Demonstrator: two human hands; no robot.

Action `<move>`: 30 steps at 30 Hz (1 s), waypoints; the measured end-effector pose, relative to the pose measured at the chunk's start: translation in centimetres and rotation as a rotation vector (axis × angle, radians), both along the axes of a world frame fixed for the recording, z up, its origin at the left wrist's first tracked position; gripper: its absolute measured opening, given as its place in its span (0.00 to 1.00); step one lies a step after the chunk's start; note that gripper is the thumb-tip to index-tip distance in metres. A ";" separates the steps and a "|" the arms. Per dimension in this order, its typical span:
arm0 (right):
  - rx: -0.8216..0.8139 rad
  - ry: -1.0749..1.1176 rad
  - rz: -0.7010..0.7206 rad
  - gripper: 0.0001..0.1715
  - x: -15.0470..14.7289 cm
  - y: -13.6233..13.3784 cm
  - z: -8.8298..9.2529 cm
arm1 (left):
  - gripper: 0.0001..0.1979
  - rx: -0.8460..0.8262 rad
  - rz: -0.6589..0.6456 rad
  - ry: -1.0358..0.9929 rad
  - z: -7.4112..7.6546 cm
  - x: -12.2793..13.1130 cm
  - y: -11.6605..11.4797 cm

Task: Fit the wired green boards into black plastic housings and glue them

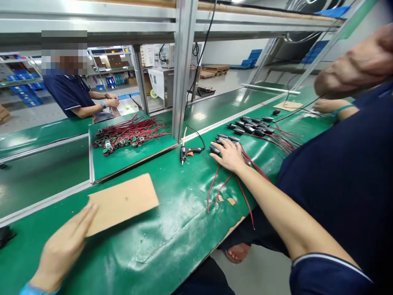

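Observation:
My left hand (66, 241) is closed on the near left edge of a flat brown cardboard piece (125, 203), thumb hidden beneath, holding it over the green bench. My right hand (230, 155) lies with fingers spread over a small group of black cylindrical parts (215, 150). Their red wires (245, 200) trail toward the bench's front edge. Left of that hand, a black hot glue gun (190, 152) with an orange trigger rests nozzle toward me.
More black parts (253, 126) with red wires lie farther right, near a co-worker's hand (327, 105). A raised green board (135, 157) bears many red-wired round parts. A metal post (183, 73) rises behind the glue gun. Another person (72, 92) works across the bench.

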State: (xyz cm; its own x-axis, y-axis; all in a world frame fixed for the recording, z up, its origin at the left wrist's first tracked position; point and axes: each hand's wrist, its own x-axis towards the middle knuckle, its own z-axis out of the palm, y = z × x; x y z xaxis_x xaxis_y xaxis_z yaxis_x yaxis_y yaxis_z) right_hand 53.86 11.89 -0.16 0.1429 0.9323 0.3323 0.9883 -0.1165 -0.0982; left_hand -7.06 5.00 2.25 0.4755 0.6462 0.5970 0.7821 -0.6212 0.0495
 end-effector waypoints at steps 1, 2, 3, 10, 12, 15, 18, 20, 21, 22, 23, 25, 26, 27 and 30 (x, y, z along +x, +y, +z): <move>-0.001 0.001 0.066 0.32 -1.4 -0.3 0.2 | 0.41 0.003 -0.028 0.099 -1.1 0.8 0.6; -0.010 0.003 0.141 0.30 -2.9 -0.7 0.3 | 0.41 0.016 -0.033 0.177 -2.1 1.8 1.2; -0.024 0.006 0.219 0.28 -4.4 -1.2 0.2 | 0.39 0.007 -0.018 0.257 -2.8 2.9 1.7; -0.001 0.015 0.310 0.22 -6.6 1.3 -0.9 | 0.28 -0.221 0.115 0.493 -3.4 10.0 3.4; -0.005 0.023 0.263 0.21 -5.2 4.2 -1.2 | 0.25 -0.239 0.122 0.479 -3.3 11.5 3.6; -0.060 0.029 0.255 0.21 -3.6 7.3 -1.9 | 0.24 -0.266 0.131 0.443 -3.3 13.7 4.0; -0.102 0.035 0.271 0.19 -2.9 7.9 -2.6 | 0.25 -0.291 0.142 0.399 -3.3 15.6 4.5; -0.106 0.040 0.260 0.19 -2.7 7.2 -2.9 | 0.25 -0.309 0.130 0.374 -3.3 16.9 5.0; -0.102 0.043 0.249 0.19 -2.8 6.8 -3.0 | 0.25 -0.319 0.120 0.363 -3.3 17.7 5.3; -0.097 0.046 0.236 0.19 -2.9 6.3 -3.1 | 0.25 -0.329 0.109 0.352 -3.3 18.5 5.7; -0.092 0.048 0.224 0.19 -3.1 5.9 -3.1 | 0.26 -0.340 0.098 0.340 -3.3 19.4 6.1; -0.085 0.048 0.203 0.18 -3.7 5.2 -3.0 | 0.26 -0.361 0.077 0.315 -3.4 21.5 7.2; -0.082 0.044 0.193 0.18 -4.1 5.0 -3.0 | 0.27 -0.370 0.067 0.299 -3.4 22.7 7.8; -0.079 0.037 0.182 0.17 -4.5 4.8 -2.9 | 0.27 -0.378 0.060 0.280 -3.4 23.9 8.3; -0.061 0.000 0.146 0.16 -6.2 4.3 -2.4 | 0.28 -0.402 0.065 0.209 -3.2 26.6 9.2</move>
State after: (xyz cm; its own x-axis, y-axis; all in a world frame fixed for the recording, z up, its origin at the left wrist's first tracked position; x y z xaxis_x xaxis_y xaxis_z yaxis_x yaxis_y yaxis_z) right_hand 47.71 16.17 -2.59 0.0042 0.9615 0.2747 0.9952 0.0230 -0.0955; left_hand 19.53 14.16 -0.97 0.5099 0.8394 0.1880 0.8376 -0.5343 0.1140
